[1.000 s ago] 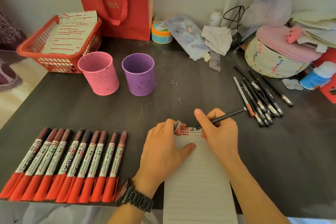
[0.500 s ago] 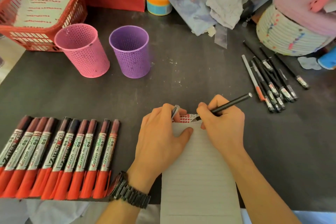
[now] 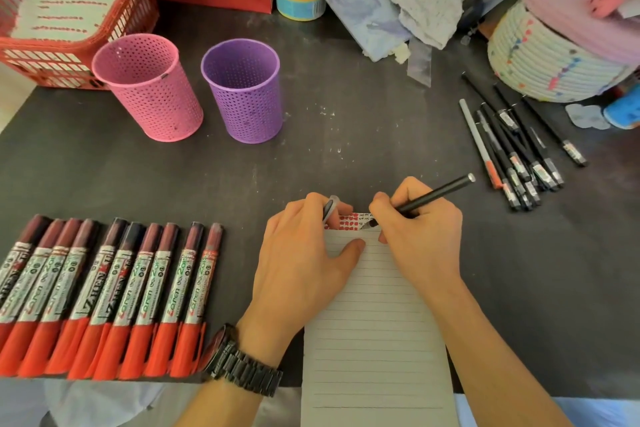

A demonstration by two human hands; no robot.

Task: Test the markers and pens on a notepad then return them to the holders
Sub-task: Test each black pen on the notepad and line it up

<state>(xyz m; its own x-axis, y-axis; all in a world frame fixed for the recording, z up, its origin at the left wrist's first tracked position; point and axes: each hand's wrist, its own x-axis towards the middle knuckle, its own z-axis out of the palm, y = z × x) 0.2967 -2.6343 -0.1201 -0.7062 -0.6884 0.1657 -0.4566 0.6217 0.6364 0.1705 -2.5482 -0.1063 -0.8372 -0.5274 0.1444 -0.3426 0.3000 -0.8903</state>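
Head view. Right hand (image 3: 419, 239) curled round the black pen (image 3: 433, 196) in a writing pinch. Nib down on the top strip of the notepad (image 3: 374, 322), beside the red test marks. Pen's long axis: nib low-left at the grip, tail up and right, away from the body.

Left hand (image 3: 304, 260) flat on the pad, thumb on the paper, pen cap (image 3: 330, 208) pinched between its fingers just left of the nib. Probably recap next: short move, cap mouth needs lining up with that diagonal.

Purple holder (image 3: 246, 94) and pink holder (image 3: 149, 87) well ahead and left of the grip, nearer the left hand. Loose pens (image 3: 512, 149) ahead-right of the grip, red markers (image 3: 104, 295) far left.
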